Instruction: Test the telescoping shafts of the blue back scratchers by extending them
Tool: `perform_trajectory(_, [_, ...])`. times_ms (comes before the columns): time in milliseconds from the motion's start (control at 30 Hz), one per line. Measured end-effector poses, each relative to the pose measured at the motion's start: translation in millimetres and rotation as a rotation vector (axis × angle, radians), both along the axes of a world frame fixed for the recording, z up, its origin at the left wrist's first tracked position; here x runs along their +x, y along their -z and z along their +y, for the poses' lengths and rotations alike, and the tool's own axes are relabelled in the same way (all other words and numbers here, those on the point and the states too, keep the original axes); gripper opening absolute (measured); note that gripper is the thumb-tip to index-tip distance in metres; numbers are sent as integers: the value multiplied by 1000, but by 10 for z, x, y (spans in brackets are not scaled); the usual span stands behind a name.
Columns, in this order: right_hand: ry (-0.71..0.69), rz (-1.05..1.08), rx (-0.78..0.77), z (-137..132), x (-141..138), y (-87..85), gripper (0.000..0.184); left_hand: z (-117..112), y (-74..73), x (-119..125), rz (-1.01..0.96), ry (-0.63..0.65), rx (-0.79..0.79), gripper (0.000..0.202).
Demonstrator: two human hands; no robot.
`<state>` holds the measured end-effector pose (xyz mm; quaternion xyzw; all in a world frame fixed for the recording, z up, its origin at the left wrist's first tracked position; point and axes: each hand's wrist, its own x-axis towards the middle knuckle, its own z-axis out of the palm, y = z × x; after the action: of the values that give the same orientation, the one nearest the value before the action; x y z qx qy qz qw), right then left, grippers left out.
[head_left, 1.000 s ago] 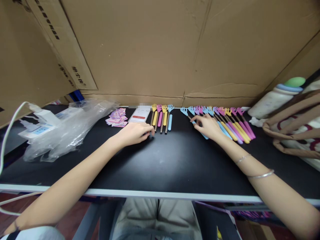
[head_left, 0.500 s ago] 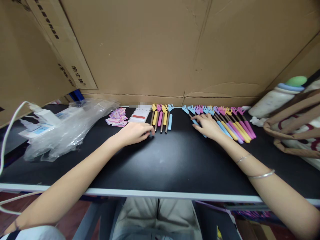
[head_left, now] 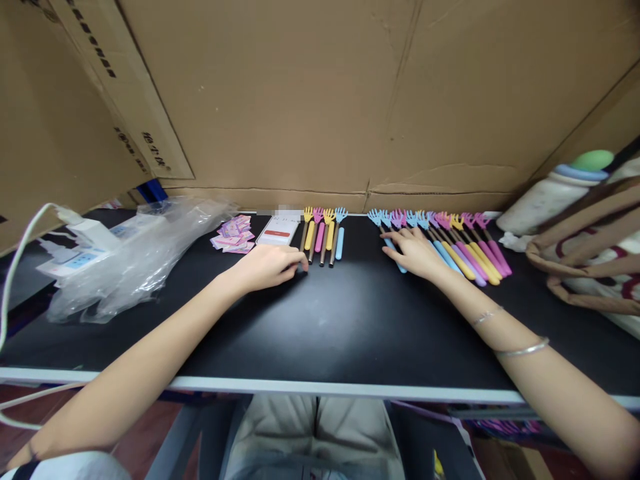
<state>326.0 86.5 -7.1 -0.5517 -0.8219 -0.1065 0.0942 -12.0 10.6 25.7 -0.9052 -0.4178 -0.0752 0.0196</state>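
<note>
On the black desk (head_left: 325, 327), at 11 o'clock, left hand (head_left: 267, 265) palm down, fingers loosely curled, fingertips touching the near end of the leftmost of four small hand-shaped plastic scratchers (head_left: 323, 237) in yellow, pink and blue, laid side by side at 12; impossible to tell whether anything is pinched underneath; at 1 o'clock, right hand (head_left: 414, 252) open and flat, gripping nothing, fingers spread over the left end of a long row of like scratchers (head_left: 470, 250) in blue, pink, purple and yellow, pressing on the leftmost blue-handled scratcher (head_left: 401, 268); by the look, singling that piece out from the row; next, calling for a pinch on its handle and a clean lift, neighbours unbumped; at 10 o'clock, a crumpled clear plastic bag (head_left: 135, 260); just left of the four, pink paper slips (head_left: 234, 235).
</note>
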Motion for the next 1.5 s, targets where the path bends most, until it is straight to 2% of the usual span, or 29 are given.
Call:
perform_trajectory(200, [-1,-29,122,-97,-59,-82,43,4,3,1,11,-2,-10,28])
perform_trajectory(300, [-70,14,176,-227,-161,-185,36,4,-5,7,3,5,-24,28])
perform_trajectory(500, [-296,122,20,-501,-425,-276,25,8,-13,5,5,24,-24,30])
perform_trajectory(600, [-427,99,-51,-546,-486,-257,25,11,-10,1,3,22,-26,30])
perform_trajectory(700, [-489,77,-86,-551,-495,-243,25,9,-7,3,-4,17,-33,29])
perform_trajectory(1100, [-507,84,-137,-532,-470,-211,24,-23,-39,53,66,-50,-23,30])
perform_trajectory(1333, [-510,95,-148,-540,-476,-219,24,-17,-51,33,28,12,-71,31])
perform_trajectory(1500, [-512,91,-147,-550,-481,-230,24,-32,-57,34,17,17,-44,33])
